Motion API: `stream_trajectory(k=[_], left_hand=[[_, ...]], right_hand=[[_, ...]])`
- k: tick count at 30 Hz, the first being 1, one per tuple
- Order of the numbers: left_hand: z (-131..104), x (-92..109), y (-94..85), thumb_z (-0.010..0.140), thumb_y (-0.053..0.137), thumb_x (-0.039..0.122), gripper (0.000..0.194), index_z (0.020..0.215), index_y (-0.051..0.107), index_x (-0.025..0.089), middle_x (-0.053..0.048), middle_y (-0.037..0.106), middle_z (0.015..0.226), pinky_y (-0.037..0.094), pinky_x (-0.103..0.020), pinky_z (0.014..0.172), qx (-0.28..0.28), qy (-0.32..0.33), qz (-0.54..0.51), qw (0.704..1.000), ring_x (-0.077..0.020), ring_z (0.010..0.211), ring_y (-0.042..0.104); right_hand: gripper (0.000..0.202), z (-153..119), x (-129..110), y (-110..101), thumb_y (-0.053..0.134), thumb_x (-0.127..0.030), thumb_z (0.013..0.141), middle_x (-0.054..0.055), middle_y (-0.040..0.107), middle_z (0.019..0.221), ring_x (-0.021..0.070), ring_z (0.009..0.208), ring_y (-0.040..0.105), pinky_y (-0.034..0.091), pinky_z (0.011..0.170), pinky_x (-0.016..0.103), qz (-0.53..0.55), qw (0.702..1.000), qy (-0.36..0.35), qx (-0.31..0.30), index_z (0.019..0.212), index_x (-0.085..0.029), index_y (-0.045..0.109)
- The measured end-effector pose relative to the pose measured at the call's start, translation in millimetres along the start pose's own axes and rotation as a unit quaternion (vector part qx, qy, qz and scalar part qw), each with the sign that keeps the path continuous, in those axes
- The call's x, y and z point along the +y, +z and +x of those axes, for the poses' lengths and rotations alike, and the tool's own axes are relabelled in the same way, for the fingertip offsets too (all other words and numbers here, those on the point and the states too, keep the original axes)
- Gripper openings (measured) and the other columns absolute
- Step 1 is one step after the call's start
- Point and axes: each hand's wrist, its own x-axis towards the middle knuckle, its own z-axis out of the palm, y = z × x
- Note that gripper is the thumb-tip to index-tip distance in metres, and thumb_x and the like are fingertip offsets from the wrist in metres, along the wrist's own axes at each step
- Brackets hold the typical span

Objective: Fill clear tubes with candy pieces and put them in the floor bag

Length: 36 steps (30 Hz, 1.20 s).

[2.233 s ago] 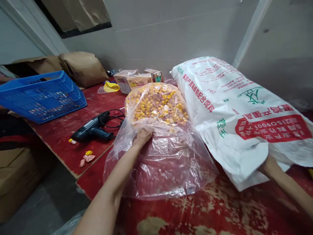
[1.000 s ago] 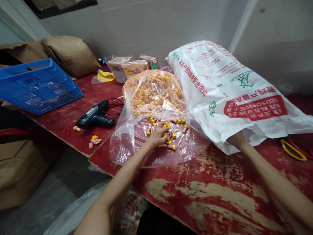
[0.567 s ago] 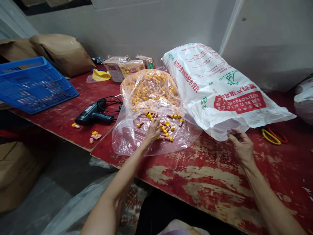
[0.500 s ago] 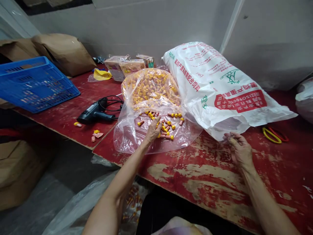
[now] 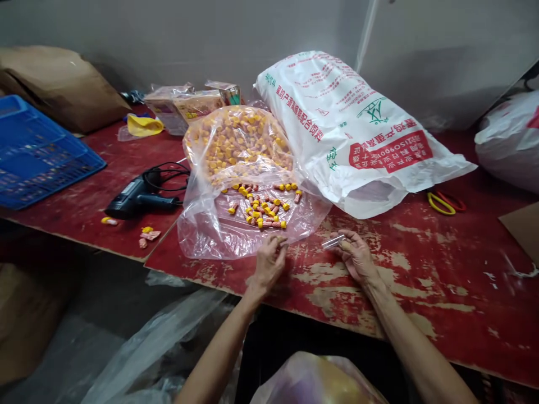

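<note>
Writing in red and green covers the white sack point(image 5: 311, 84), which lies at the right of the clear bag point(image 5: 210, 227) with its open mouth towards me. On the red patch point(image 5: 385, 156) I can read "ISO9001" among white characters; above this patch run large red characters, and near them there is a green emblem point(image 5: 374, 112). Some smaller lines are too small for reading.

My two hands are apart, near the front edge of the red, worn tabletop point(image 5: 404, 280). My right hand point(image 5: 357, 255) pinches at least one clear tube point(image 5: 332, 242) in front of the sack. My left hand point(image 5: 269, 264) is just beside the clear bag, fingers curled — I cannot tell if they hold something.

Many yellow-capped pieces point(image 5: 244, 137) fill the far part of the clear bag, and loose ones point(image 5: 266, 212) lie on its flat near part. This bag partly hides the printed boxes point(image 5: 197, 105) behind. At left there are a black heat-gun-like tool point(image 5: 130, 197) with its cord, and the blue crate point(image 5: 42, 151); at right, yellow and red handles point(image 5: 442, 205) lie beside the sack.
</note>
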Motion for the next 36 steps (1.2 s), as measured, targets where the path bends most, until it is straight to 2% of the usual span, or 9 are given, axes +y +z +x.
stream_trajectory(k=[6, 11, 15, 19, 25, 29, 32, 34, 36], left_hand=[[4.0, -4.7, 7.3, 0.084, 0.048, 0.008, 0.020, 0.095, 0.063, 0.017, -0.006, 0.061, 0.090, 0.049, -0.027, 0.075, 0.024, 0.011, 0.056, 0.998, -0.0164, 0.084, 0.060], [34.4, -22.6, 4.4, 0.083, 0.043, 0.005, 0.025, 0.094, 0.064, 0.015, -0.012, 0.063, 0.098, 0.048, -0.032, 0.084, -0.047, 0.000, 0.161, 0.986, -0.0218, 0.096, 0.059], [59.6, -35.6, 14.5, 0.081, 0.041, 0.003, 0.029, 0.095, 0.065, 0.013, -0.016, 0.063, 0.106, 0.045, -0.039, 0.090, -0.148, 0.045, 0.269, 0.951, -0.0280, 0.106, 0.055], [68.8, -42.1, 21.0, 0.084, 0.039, 0.007, 0.028, 0.092, 0.066, 0.014, -0.017, 0.061, 0.111, 0.044, -0.042, 0.088, -0.183, 0.081, 0.323, 0.925, -0.0307, 0.108, 0.053], [68.0, -38.7, 21.3, 0.085, 0.038, 0.010, 0.026, 0.085, 0.064, 0.014, -0.018, 0.059, 0.106, 0.044, -0.039, 0.083, -0.193, 0.083, 0.355, 0.911, -0.0299, 0.103, 0.054], [68.4, -37.1, 22.1, 0.083, 0.039, 0.008, 0.026, 0.088, 0.064, 0.012, -0.016, 0.062, 0.092, 0.043, -0.038, 0.081, -0.211, 0.085, 0.343, 0.912, -0.0285, 0.093, 0.056], [67.1, -37.7, 19.9, 0.080, 0.043, 0.007, 0.032, 0.102, 0.064, 0.013, -0.014, 0.062, 0.091, 0.043, -0.038, 0.082, -0.197, 0.067, 0.290, 0.934, -0.0271, 0.091, 0.057], [64.6, -37.3, 14.5, 0.077, 0.048, 0.009, 0.030, 0.101, 0.066, 0.015, -0.012, 0.061, 0.092, 0.044, -0.036, 0.082, -0.166, 0.030, 0.206, 0.964, -0.0250, 0.091, 0.058], [59.7, -33.7, 6.1, 0.075, 0.054, 0.015, 0.024, 0.095, 0.067, 0.017, -0.008, 0.061, 0.089, 0.046, -0.033, 0.078, -0.109, -0.053, 0.054, 0.991, -0.0205, 0.084, 0.059]], right_hand=[[0.037, -1.1, 0.9, -20.3, 0.071, -0.037, 0.067, 0.006, 0.067, 0.096, 0.0177, 0.082, 0.062, 0.053, 0.073, 0.033, -0.265, 0.962, -0.070, 0.006, 0.094, -0.019, 0.054], [0.039, -2.0, -12.3, -31.3, 0.056, -0.034, 0.077, 0.008, 0.063, 0.101, 0.0221, 0.091, 0.059, 0.047, 0.086, 0.041, -0.537, 0.829, -0.131, -0.083, 0.113, -0.018, 0.056], [0.056, -5.5, -22.6, -37.5, 0.054, -0.034, 0.079, 0.013, 0.054, 0.122, 0.0257, 0.111, 0.052, 0.042, 0.096, 0.042, -0.636, 0.741, -0.165, -0.137, 0.132, -0.017, 0.048], [0.067, -15.4, -37.3, -65.8, 0.055, -0.042, 0.080, 0.015, 0.045, 0.135, 0.0284, 0.125, 0.042, 0.036, 0.105, 0.045, -0.684, 0.709, -0.151, -0.084, 0.140, -0.016, 0.040], [0.058, -35.9, -47.9, -104.8, 0.053, -0.044, 0.082, 0.013, 0.052, 0.126, 0.0281, 0.117, 0.049, 0.040, 0.101, 0.047, -0.688, 0.710, -0.150, -0.012, 0.135, -0.020, 0.048], [0.050, -32.7, -29.8, -79.4, 0.048, -0.042, 0.087, 0.013, 0.053, 0.127, 0.0276, 0.118, 0.048, 0.040, 0.100, 0.045, -0.685, 0.702, -0.193, -0.029, 0.131, -0.018, 0.052], [0.050, -20.4, -12.7, -47.3, 0.046, -0.038, 0.089, 0.017, 0.052, 0.127, 0.0299, 0.117, 0.046, 0.039, 0.100, 0.046, -0.717, 0.662, -0.208, -0.064, 0.132, -0.013, 0.050], [0.045, -12.4, -4.5, -30.4, 0.045, -0.034, 0.090, 0.019, 0.054, 0.123, 0.0321, 0.112, 0.047, 0.038, 0.097, 0.050, -0.746, 0.629, -0.211, -0.062, 0.129, -0.012, 0.052], [0.037, -7.4, -0.2, -19.8, 0.042, -0.028, 0.091, 0.018, 0.058, 0.116, 0.0314, 0.107, 0.050, 0.039, 0.095, 0.050, -0.741, 0.633, -0.216, -0.058, 0.121, -0.014, 0.058]])
